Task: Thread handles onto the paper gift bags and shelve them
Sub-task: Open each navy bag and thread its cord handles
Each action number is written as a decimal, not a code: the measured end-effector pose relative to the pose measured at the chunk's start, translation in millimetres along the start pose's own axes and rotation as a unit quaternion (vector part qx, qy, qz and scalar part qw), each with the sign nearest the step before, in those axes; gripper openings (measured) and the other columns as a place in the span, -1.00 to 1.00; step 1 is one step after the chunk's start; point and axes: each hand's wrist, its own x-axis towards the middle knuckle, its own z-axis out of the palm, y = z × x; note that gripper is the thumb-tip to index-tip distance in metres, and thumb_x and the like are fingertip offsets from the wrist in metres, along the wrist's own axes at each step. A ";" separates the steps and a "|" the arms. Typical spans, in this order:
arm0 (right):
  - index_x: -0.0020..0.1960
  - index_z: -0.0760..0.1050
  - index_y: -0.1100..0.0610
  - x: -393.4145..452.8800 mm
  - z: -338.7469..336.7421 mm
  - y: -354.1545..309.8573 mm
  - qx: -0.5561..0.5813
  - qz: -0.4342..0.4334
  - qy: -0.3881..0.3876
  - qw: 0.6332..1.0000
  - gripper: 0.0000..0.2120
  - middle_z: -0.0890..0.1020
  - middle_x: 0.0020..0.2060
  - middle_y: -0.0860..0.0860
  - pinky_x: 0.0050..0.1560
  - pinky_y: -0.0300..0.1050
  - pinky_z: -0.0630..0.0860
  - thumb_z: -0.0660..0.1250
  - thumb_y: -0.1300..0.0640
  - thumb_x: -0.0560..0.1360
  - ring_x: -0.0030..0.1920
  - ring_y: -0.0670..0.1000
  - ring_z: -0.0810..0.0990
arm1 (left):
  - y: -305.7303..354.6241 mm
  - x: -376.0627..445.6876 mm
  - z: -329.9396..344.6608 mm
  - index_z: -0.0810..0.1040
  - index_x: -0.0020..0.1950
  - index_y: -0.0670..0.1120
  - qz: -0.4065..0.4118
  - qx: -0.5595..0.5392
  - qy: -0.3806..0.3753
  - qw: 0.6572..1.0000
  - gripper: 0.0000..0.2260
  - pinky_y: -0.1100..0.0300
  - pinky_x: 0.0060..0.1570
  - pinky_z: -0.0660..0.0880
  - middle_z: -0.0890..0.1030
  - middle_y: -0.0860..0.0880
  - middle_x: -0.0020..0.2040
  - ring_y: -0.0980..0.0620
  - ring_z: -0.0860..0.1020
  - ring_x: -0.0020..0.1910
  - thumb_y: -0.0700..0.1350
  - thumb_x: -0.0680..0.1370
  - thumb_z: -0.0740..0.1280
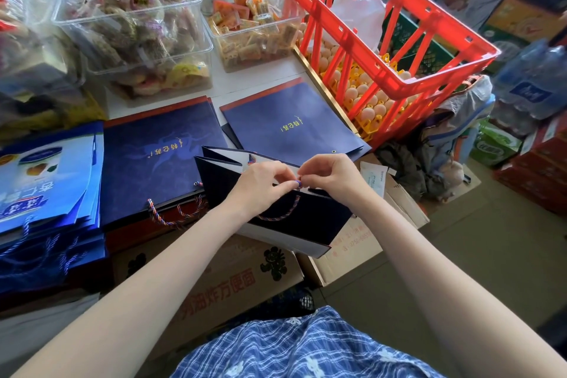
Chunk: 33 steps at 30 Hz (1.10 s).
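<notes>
Both hands are pinched tight on the twisted cord handle's end (pixel 298 183), left hand (pixel 266 178) and right hand (pixel 333 175) meeting at the rim of the opened navy gift bag (pixel 285 218) held over the cartons, and I'd guess one slip pulls it back out of the hole.

Matt navy paper bag (pixel 306 218), twisted cord handle (pixel 280 215), glossy red plastic crate (pixel 399 49).

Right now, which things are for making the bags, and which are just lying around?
For the job: open bag, cord, left hand, right hand, flat navy bags, finished bags.
Lying about: red crate, eggs, snack tubs, cardboard boxes.
</notes>
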 end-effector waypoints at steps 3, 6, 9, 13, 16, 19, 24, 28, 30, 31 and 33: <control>-0.11 0.63 0.19 0.2 3.4 0.1 -0.009 -0.009 0.001 1.000 -0.96 0.67 -0.20 0.04 -0.07 -0.22 0.58 0.41 0.26 0.45 -0.20 -0.07 0.65 | 3.0 -0.9 2.1 0.65 -0.06 -0.07 -0.004 -0.006 -0.002 1.000 -0.88 0.26 -0.07 0.38 0.61 0.07 -0.16 0.12 0.52 -0.13 -0.06 0.51 0.37; -0.05 0.61 0.16 -2.1 3.1 0.4 0.013 -0.016 -0.023 1.000 -0.90 0.68 -0.11 0.05 0.03 -0.15 0.59 0.37 0.30 0.47 -0.10 -0.04 0.66 | 0.5 -0.3 4.4 0.64 -0.06 -0.07 -0.033 -0.010 0.012 0.999 -0.87 0.14 0.00 0.45 0.65 0.00 -0.10 0.05 0.55 -0.10 -0.04 0.50 0.37; 0.03 0.56 0.15 -5.1 -2.0 -0.5 0.029 -0.015 -0.077 0.997 -0.82 0.68 -0.04 0.05 0.06 -0.19 0.57 0.39 0.29 0.45 -0.03 -0.06 0.66 | -2.5 1.1 4.1 0.64 -0.06 -0.05 -0.051 -0.012 0.012 0.999 -0.87 0.11 0.01 0.48 0.66 -0.01 -0.07 0.04 0.57 -0.08 -0.03 0.50 0.37; -0.01 0.54 0.11 -5.9 1.4 -0.2 0.002 -0.028 -0.034 0.999 -0.78 0.69 -0.11 0.02 0.01 -0.18 0.59 0.48 0.23 0.38 -0.11 -0.09 0.67 | 0.6 3.1 4.4 0.64 -0.07 -0.06 -0.052 -0.012 0.021 0.998 -0.88 0.18 -0.04 0.45 0.66 0.02 -0.07 0.07 0.56 -0.11 -0.03 0.50 0.38; -0.03 0.54 0.13 -7.9 3.8 1.2 0.018 -0.033 -0.002 0.999 -0.79 0.69 -0.15 0.02 -0.01 -0.21 0.59 0.48 0.24 0.38 -0.14 -0.08 0.67 | 3.1 2.6 4.3 0.64 -0.06 -0.06 -0.053 -0.006 0.035 0.998 -0.87 0.26 -0.12 0.38 0.64 0.04 -0.14 0.12 0.51 -0.17 -0.03 0.50 0.38; -0.02 0.52 0.13 -10.6 0.9 0.9 0.059 -0.018 0.001 0.998 -0.79 0.70 -0.16 0.02 0.00 -0.23 0.58 0.47 0.24 0.39 -0.14 -0.06 0.68 | 2.8 1.4 6.5 0.64 -0.05 -0.06 -0.046 -0.005 0.042 0.998 -0.87 0.25 -0.10 0.40 0.63 0.03 -0.16 0.12 0.53 -0.16 -0.03 0.51 0.37; -0.01 0.48 0.14 -11.4 -9.6 -1.1 0.217 0.024 0.048 0.975 -0.79 0.70 -0.15 0.09 -0.03 -0.21 0.56 0.43 0.30 0.42 -0.14 -0.01 0.68 | -6.7 -3.3 13.3 0.60 -0.11 -0.12 0.000 0.019 0.059 0.998 -0.90 0.19 -0.04 0.42 0.63 -0.01 -0.13 0.03 0.56 -0.11 -0.11 0.52 0.35; 0.04 0.50 0.12 -11.1 -19.0 -1.8 0.248 0.023 0.081 0.965 -0.78 0.69 -0.14 0.08 -0.14 -0.27 0.54 0.40 0.31 0.44 -0.15 -0.03 0.66 | -11.8 -1.3 14.0 0.59 -0.09 -0.12 0.079 0.029 0.024 0.996 -0.93 0.00 0.04 0.48 0.61 -0.01 -0.12 0.02 0.56 -0.09 -0.15 0.47 0.40; 0.02 0.49 0.12 -8.2 -21.5 -1.8 0.215 0.013 0.097 0.972 -0.80 0.69 -0.14 0.06 -0.10 -0.26 0.55 0.38 0.31 0.45 -0.13 -0.03 0.65 | -16.4 -2.4 17.2 0.57 -0.07 -0.11 0.116 0.086 0.056 0.988 -0.90 -0.05 0.05 0.47 0.59 -0.03 -0.08 -0.03 0.54 -0.05 -0.20 0.43 0.42; 0.02 0.49 0.12 -6.0 -21.6 -0.6 0.175 0.006 0.099 0.979 -0.81 0.68 -0.14 0.05 -0.06 -0.25 0.54 0.38 0.31 0.45 -0.11 -0.03 0.65 | -19.6 -4.6 20.5 0.55 -0.07 -0.12 0.126 0.125 0.108 0.978 -0.88 -0.02 0.06 0.45 0.56 -0.06 -0.06 -0.06 0.52 -0.04 -0.23 0.42 0.40; 0.01 0.49 0.10 -1.4 -19.0 5.3 0.083 -0.005 0.096 0.992 -0.81 0.68 -0.14 0.04 0.01 -0.22 0.52 0.39 0.29 0.45 -0.09 -0.03 0.64 | -22.3 -14.0 25.6 0.50 -0.06 -0.11 0.137 0.196 0.217 0.946 -0.90 0.10 0.02 0.36 0.51 -0.10 -0.05 -0.06 0.45 -0.04 -0.20 0.44 0.31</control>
